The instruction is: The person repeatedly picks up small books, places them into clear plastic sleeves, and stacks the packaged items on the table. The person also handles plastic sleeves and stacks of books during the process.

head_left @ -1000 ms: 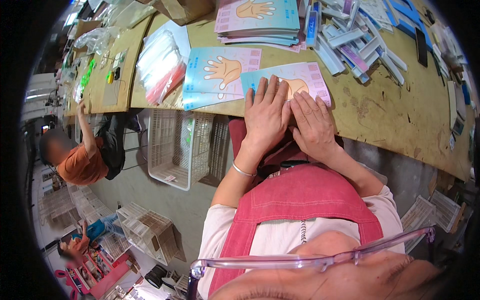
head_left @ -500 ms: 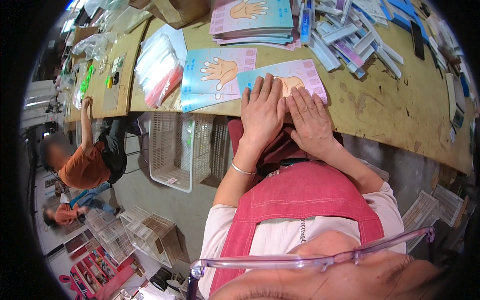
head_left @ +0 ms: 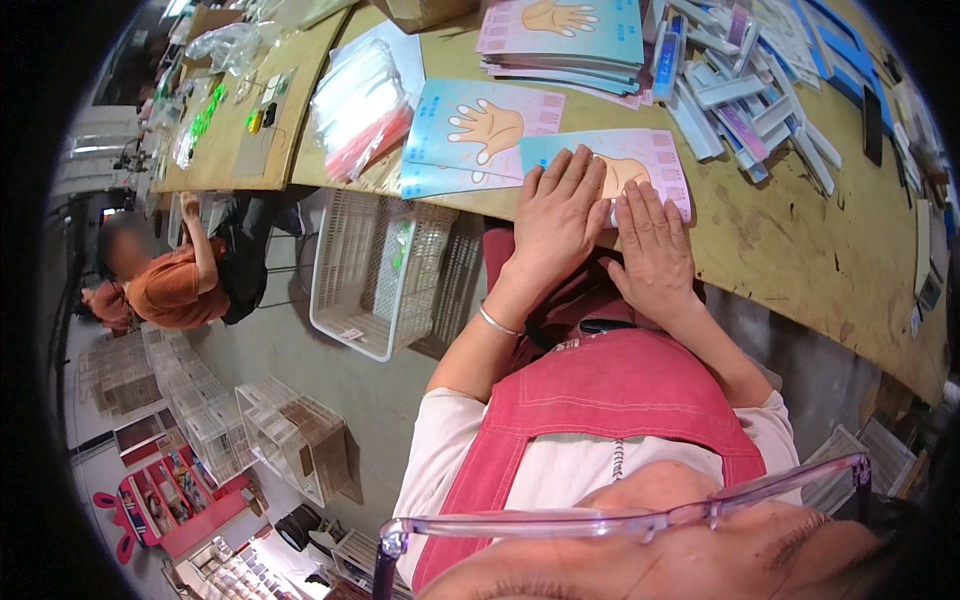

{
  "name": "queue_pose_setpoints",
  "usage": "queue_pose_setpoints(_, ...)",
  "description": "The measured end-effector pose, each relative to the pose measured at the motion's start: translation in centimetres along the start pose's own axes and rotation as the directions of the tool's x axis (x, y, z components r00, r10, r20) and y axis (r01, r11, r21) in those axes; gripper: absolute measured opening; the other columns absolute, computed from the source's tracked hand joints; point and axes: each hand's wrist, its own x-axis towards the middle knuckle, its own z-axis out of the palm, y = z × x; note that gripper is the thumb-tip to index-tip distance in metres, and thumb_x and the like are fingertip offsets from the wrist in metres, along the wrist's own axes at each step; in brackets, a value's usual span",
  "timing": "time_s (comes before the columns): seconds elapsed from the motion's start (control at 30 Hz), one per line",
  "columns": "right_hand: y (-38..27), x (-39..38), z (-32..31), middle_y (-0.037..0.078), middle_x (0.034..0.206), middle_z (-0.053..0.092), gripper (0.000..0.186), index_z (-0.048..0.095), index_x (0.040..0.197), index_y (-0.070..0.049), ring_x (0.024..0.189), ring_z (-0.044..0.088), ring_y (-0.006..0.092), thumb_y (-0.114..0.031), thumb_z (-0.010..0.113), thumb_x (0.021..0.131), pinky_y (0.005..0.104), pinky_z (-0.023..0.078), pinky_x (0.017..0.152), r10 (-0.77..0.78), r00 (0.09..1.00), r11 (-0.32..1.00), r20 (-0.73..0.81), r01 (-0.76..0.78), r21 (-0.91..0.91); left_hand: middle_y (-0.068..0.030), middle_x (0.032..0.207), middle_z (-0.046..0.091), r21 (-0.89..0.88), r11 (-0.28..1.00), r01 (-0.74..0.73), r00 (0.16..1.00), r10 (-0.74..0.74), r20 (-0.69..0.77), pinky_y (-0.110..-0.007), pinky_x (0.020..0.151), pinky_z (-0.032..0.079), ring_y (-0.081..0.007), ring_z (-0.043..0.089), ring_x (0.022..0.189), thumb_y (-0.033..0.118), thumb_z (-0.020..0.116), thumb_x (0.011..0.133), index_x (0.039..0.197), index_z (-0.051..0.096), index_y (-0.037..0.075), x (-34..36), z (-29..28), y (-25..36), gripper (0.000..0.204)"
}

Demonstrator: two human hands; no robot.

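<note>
A printed card (head_left: 655, 150) in blue and pink, with a drawn palm, lies at the table's near edge. My left hand (head_left: 558, 210) rests flat on its left and middle part, fingers stretched out. Beside it, my right hand (head_left: 655, 245) lies with straight fingers on the card's lower right part. Both hands cover much of the drawing, and neither grips anything. Just left of the card are overlapping cards (head_left: 450, 115) of the same print. A thick stack of such cards (head_left: 560, 50) stands behind.
Clear plastic sleeves (head_left: 360, 115) lie left of the cards. White and purple narrow boxes (head_left: 740, 90) are heaped at the back right, near a dark phone (head_left: 872, 125). A white plastic crate (head_left: 375, 270) stands below the table edge. A co-worker in orange (head_left: 175, 285) is at far left.
The whole view has shifted, so the table appears farther right and higher. My hands keep about the same place on the card. The co-worker's hand has drawn back from the table.
</note>
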Motion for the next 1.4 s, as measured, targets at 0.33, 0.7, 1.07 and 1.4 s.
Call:
queue_pose_setpoints(0.33, 0.0, 0.2, -0.1, 0.022, 0.168, 0.035, 0.098, 0.040, 0.158, 0.004, 0.159, 0.029, 0.0360, -0.038, 0.082, 0.080, 0.0516, 0.015, 0.131, 0.011, 1.000, 1.000, -0.002, -0.011, 0.008, -0.0134, 0.159, 0.053, -0.010, 1.000, 0.026, 1.000, -0.026, 0.011, -0.054, 0.119, 0.035, -0.0340, 0.048, 0.145, 0.034, 0.055, 0.105, 0.150, 0.057, 0.010, 0.1, 0.0, 0.3, 0.051)
queue_pose_setpoints(0.7, 0.0, 0.4, -0.6, 0.024, 0.162, 0.042, 0.092, 0.047, 0.152, 0.005, 0.154, 0.036, 0.0376, -0.036, 0.083, 0.079, 0.0533, 0.023, 0.127, 0.007, 0.999, 1.000, 0.033, -0.008, 0.022, -0.0138, 0.156, 0.056, 0.080, 0.997, 0.000, 1.000, 0.003, -0.030, -0.054, 0.118, 0.036, -0.0329, 0.051, 0.143, 0.035, 0.058, 0.102, 0.148, 0.058, 0.008, 0.0, 0.5, 0.4, 0.053)
queue_pose_setpoints(1.07, -1.9, -1.0, -1.2, 0.029, 0.160, 0.041, 0.092, 0.046, 0.147, 0.012, 0.152, 0.036, 0.0435, -0.035, 0.085, 0.078, 0.0557, 0.026, 0.126, -0.045, 0.996, 0.993, 0.079, 0.036, 0.113, -0.0132, 0.159, 0.052, 0.175, 0.984, -0.027, 1.000, 0.028, -0.006, -0.054, 0.119, 0.033, -0.0330, 0.048, 0.145, 0.035, 0.061, 0.100, 0.152, 0.054, 0.008, -0.3, 1.2, 0.5, 0.059)
queue_pose_setpoints(1.4, 0.7, -3.0, -1.8, 0.019, 0.155, 0.052, 0.077, 0.054, 0.146, 0.002, 0.149, 0.045, 0.0330, -0.032, 0.080, 0.081, 0.0524, 0.028, 0.125, -0.012, 1.000, 1.000, -0.005, 0.011, -0.019, -0.0134, 0.158, 0.054, 0.132, 0.986, -0.102, 0.994, 0.108, -0.035, -0.052, 0.117, 0.038, -0.0328, 0.051, 0.144, 0.041, 0.063, 0.098, 0.153, 0.053, 0.010, -0.5, 1.1, -0.8, 0.064)
